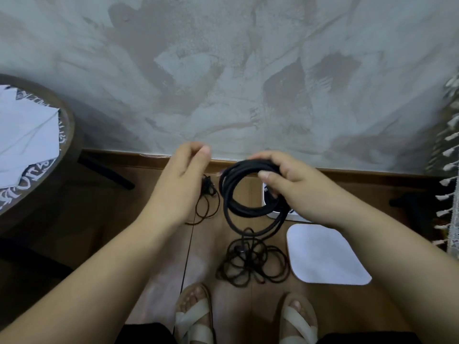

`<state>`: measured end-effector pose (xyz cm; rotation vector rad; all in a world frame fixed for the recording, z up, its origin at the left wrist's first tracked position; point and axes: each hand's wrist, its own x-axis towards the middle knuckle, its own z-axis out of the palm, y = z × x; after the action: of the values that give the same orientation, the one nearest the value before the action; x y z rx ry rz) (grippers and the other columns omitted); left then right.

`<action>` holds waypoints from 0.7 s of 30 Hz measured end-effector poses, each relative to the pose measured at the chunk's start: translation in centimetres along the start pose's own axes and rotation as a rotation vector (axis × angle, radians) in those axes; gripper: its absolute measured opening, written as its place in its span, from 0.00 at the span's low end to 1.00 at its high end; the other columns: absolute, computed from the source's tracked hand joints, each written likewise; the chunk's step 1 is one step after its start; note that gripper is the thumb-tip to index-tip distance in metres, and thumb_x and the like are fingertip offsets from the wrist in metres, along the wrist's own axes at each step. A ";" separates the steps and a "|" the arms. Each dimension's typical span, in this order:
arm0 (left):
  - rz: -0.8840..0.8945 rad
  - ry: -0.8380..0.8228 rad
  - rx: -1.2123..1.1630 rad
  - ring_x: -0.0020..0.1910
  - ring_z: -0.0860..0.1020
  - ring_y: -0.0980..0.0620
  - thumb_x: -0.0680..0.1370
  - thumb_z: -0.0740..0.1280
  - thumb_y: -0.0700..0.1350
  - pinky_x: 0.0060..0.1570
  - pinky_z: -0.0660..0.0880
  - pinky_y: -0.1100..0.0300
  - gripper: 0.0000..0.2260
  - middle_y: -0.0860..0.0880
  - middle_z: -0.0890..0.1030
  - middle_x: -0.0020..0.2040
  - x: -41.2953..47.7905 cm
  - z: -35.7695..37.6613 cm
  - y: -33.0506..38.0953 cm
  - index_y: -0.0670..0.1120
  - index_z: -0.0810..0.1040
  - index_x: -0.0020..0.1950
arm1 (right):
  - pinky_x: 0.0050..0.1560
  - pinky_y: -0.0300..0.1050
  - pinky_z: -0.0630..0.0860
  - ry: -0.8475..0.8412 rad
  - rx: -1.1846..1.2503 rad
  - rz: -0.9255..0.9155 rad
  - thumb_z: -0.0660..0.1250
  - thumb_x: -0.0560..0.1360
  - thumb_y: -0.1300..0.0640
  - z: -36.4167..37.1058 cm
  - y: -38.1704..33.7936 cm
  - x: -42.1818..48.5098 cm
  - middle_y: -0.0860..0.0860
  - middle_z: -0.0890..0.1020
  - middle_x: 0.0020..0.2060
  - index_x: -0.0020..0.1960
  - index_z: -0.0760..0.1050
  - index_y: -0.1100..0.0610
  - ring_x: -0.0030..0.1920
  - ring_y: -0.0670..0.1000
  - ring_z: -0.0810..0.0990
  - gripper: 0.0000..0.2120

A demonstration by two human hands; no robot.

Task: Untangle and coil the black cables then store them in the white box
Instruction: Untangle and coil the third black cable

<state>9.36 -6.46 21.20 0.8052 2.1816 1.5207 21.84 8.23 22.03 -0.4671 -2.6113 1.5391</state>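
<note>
My right hand [295, 187] grips a thick coil of black cable [236, 192] held up over the wooden floor. A strand hangs from the coil down to a loose tangle of black cable [250, 259] in front of my feet. My left hand [181, 180] is blurred, just left of the coil and apart from it. Its fingers are curled with the thumb against the fingertips, and no cable shows in it. A second, thinner black cable [207, 199] lies on the floor below that hand. The white box [267, 202] is mostly hidden behind my right hand. Its white lid [323, 256] lies flat nearer to me.
A round dark table [67, 135] with a white patterned cloth stands at the left, one of its legs reaching toward the wall. A grey wall with a wooden skirting board [124, 157] runs behind. A fringed curtain [449, 170] hangs at the right. My sandalled feet [196, 316] are at the bottom.
</note>
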 end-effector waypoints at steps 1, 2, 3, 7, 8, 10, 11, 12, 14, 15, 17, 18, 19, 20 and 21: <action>0.026 -0.091 -0.082 0.51 0.74 0.71 0.76 0.61 0.58 0.48 0.67 0.76 0.13 0.60 0.76 0.55 -0.2 -0.1 0.5 0.56 0.71 0.59 | 0.39 0.25 0.67 -0.022 0.002 0.003 0.57 0.81 0.59 0.1 -0.2 0.0 0.23 0.73 0.30 0.61 0.69 0.47 0.35 0.26 0.72 0.11; 0.016 -0.200 -0.142 0.52 0.74 0.73 0.74 0.65 0.59 0.48 0.68 0.78 0.18 0.61 0.76 0.56 -0.5 0.1 0.9 0.56 0.70 0.61 | 0.39 0.25 0.67 -0.026 0.016 0.003 0.57 0.81 0.59 0.2 -0.2 0.0 0.24 0.73 0.30 0.61 0.69 0.48 0.35 0.27 0.72 0.12; 0.006 -0.287 -0.154 0.52 0.75 0.72 0.71 0.70 0.59 0.50 0.70 0.76 0.23 0.59 0.78 0.56 -0.7 0.3 1.0 0.56 0.69 0.63 | 0.39 0.25 0.67 -0.021 0.043 0.003 0.57 0.81 0.60 0.2 -0.4 0.1 0.25 0.74 0.31 0.61 0.70 0.48 0.35 0.28 0.73 0.12; -0.063 -0.330 -0.159 0.34 0.81 0.53 0.73 0.72 0.46 0.40 0.79 0.62 0.12 0.48 0.81 0.39 -0.8 1.1 1.0 0.47 0.78 0.54 | 0.37 0.31 0.69 -0.027 0.216 0.019 0.58 0.80 0.59 0.5 -0.7 0.2 0.39 0.76 0.28 0.57 0.71 0.47 0.31 0.38 0.71 0.10; -0.167 -0.348 -0.282 0.27 0.77 0.51 0.73 0.70 0.44 0.34 0.77 0.60 0.10 0.47 0.77 0.33 -0.7 1.3 1.1 0.43 0.78 0.52 | 0.36 0.32 0.69 -0.027 0.271 0.022 0.57 0.80 0.59 0.6 -0.7 0.2 0.42 0.74 0.28 0.57 0.71 0.48 0.30 0.40 0.71 0.09; -0.404 -0.416 -0.551 0.21 0.69 0.54 0.71 0.68 0.47 0.26 0.73 0.63 0.12 0.49 0.68 0.25 -0.3 1.6 1.4 0.40 0.77 0.49 | 0.34 0.34 0.70 -0.002 0.401 0.050 0.57 0.80 0.58 0.9 -0.5 0.4 0.46 0.74 0.32 0.56 0.72 0.52 0.28 0.43 0.71 0.08; -0.480 -0.446 -0.618 0.19 0.67 0.56 0.69 0.67 0.50 0.23 0.69 0.66 0.14 0.51 0.66 0.24 -0.3 1.9 1.5 0.41 0.75 0.47 | 0.32 0.35 0.70 0.009 0.454 0.072 0.57 0.80 0.57 0.9 -0.5 0.4 0.46 0.74 0.33 0.55 0.73 0.53 0.27 0.43 0.71 0.08; -0.526 -0.474 -0.660 0.19 0.66 0.57 0.68 0.67 0.52 0.21 0.66 0.68 0.15 0.51 0.65 0.25 -0.3 2.1 1.6 0.42 0.74 0.47 | 0.31 0.35 0.70 0.015 0.494 0.089 0.57 0.81 0.57 1.0 -0.5 0.4 0.46 0.75 0.33 0.55 0.74 0.54 0.26 0.43 0.70 0.08; -0.548 -0.537 -0.761 0.19 0.67 0.58 0.68 0.67 0.55 0.21 0.67 0.69 0.17 0.50 0.66 0.31 -0.4 2.3 1.2 0.42 0.74 0.46 | 0.28 0.34 0.68 0.012 0.558 0.102 0.56 0.81 0.56 1.0 -0.7 0.1 0.45 0.76 0.30 0.52 0.76 0.54 0.24 0.43 0.68 0.10; -0.551 -0.587 -0.818 0.20 0.69 0.58 0.67 0.68 0.56 0.22 0.69 0.68 0.19 0.50 0.67 0.33 -0.4 2.2 1.1 0.41 0.75 0.45 | 0.27 0.33 0.67 0.017 0.576 0.101 0.55 0.81 0.55 1.0 -0.8 -0.1 0.45 0.76 0.29 0.52 0.77 0.54 0.24 0.43 0.66 0.11; -0.564 -0.702 -0.956 0.24 0.77 0.53 0.64 0.76 0.55 0.28 0.76 0.64 0.22 0.48 0.73 0.29 -0.5 1.6 1.2 0.39 0.76 0.44 | 0.26 0.33 0.66 0.070 0.554 0.081 0.55 0.81 0.54 1.1 -1.1 -0.2 0.48 0.74 0.30 0.51 0.78 0.54 0.24 0.44 0.66 0.13; -0.569 -0.724 -1.017 0.27 0.79 0.50 0.61 0.78 0.52 0.31 0.79 0.61 0.22 0.47 0.75 0.26 -0.6 1.4 1.5 0.38 0.77 0.42 | 0.27 0.34 0.66 0.112 0.512 0.068 0.56 0.81 0.53 1.2 -1.1 -0.3 0.49 0.74 0.31 0.51 0.78 0.53 0.24 0.44 0.66 0.13; -0.575 -0.699 -1.044 0.27 0.80 0.49 0.61 0.78 0.50 0.31 0.79 0.60 0.19 0.47 0.75 0.24 -0.8 1.5 1.8 0.37 0.78 0.40 | 0.28 0.34 0.67 0.157 0.465 0.060 0.56 0.81 0.53 1.4 -1.3 -0.4 0.50 0.74 0.33 0.51 0.79 0.53 0.24 0.45 0.67 0.13; -0.585 -0.636 -1.044 0.24 0.79 0.52 0.63 0.74 0.50 0.29 0.79 0.61 0.15 0.49 0.74 0.22 -0.9 1.7 2.1 0.38 0.77 0.37 | 0.28 0.35 0.67 0.202 0.424 0.060 0.56 0.81 0.53 1.6 -1.4 -0.4 0.51 0.75 0.34 0.50 0.79 0.53 0.24 0.45 0.67 0.13; -0.582 -0.576 -1.042 0.20 0.75 0.55 0.66 0.70 0.50 0.26 0.76 0.63 0.13 0.51 0.71 0.20 -1.0 1.9 2.4 0.40 0.75 0.35 | 0.28 0.35 0.68 0.245 0.402 0.068 0.55 0.81 0.52 1.8 -1.6 -0.4 0.50 0.76 0.34 0.49 0.79 0.53 0.25 0.45 0.68 0.13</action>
<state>11.86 -5.10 22.72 0.1661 0.8627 1.5400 21.47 5.90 22.56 -0.6600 -2.0572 1.8342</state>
